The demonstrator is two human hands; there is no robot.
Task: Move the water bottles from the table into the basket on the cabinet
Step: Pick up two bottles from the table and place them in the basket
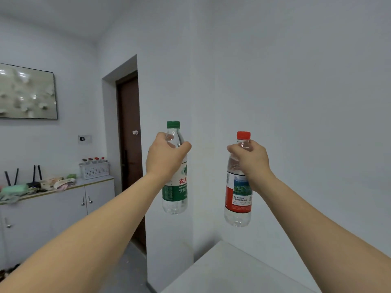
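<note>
My left hand (164, 157) grips a clear water bottle with a green cap and green label (175, 191) by its shoulder, held upright in the air. My right hand (250, 160) grips a second upright bottle with a red cap and red label (238, 199) the same way. Both hang above the near corner of the white table (222, 271). Far off at the left, a white perforated basket (95, 170) stands on the white cabinet (53, 208) and holds several bottles with dark and red caps.
Cloths and black router antennas (36, 176) clutter the cabinet top left of the basket. A dark brown door (130, 144) sits in a recess beside the cabinet. A white wall corner (191, 81) juts out ahead. A framed picture (27, 92) hangs at the left.
</note>
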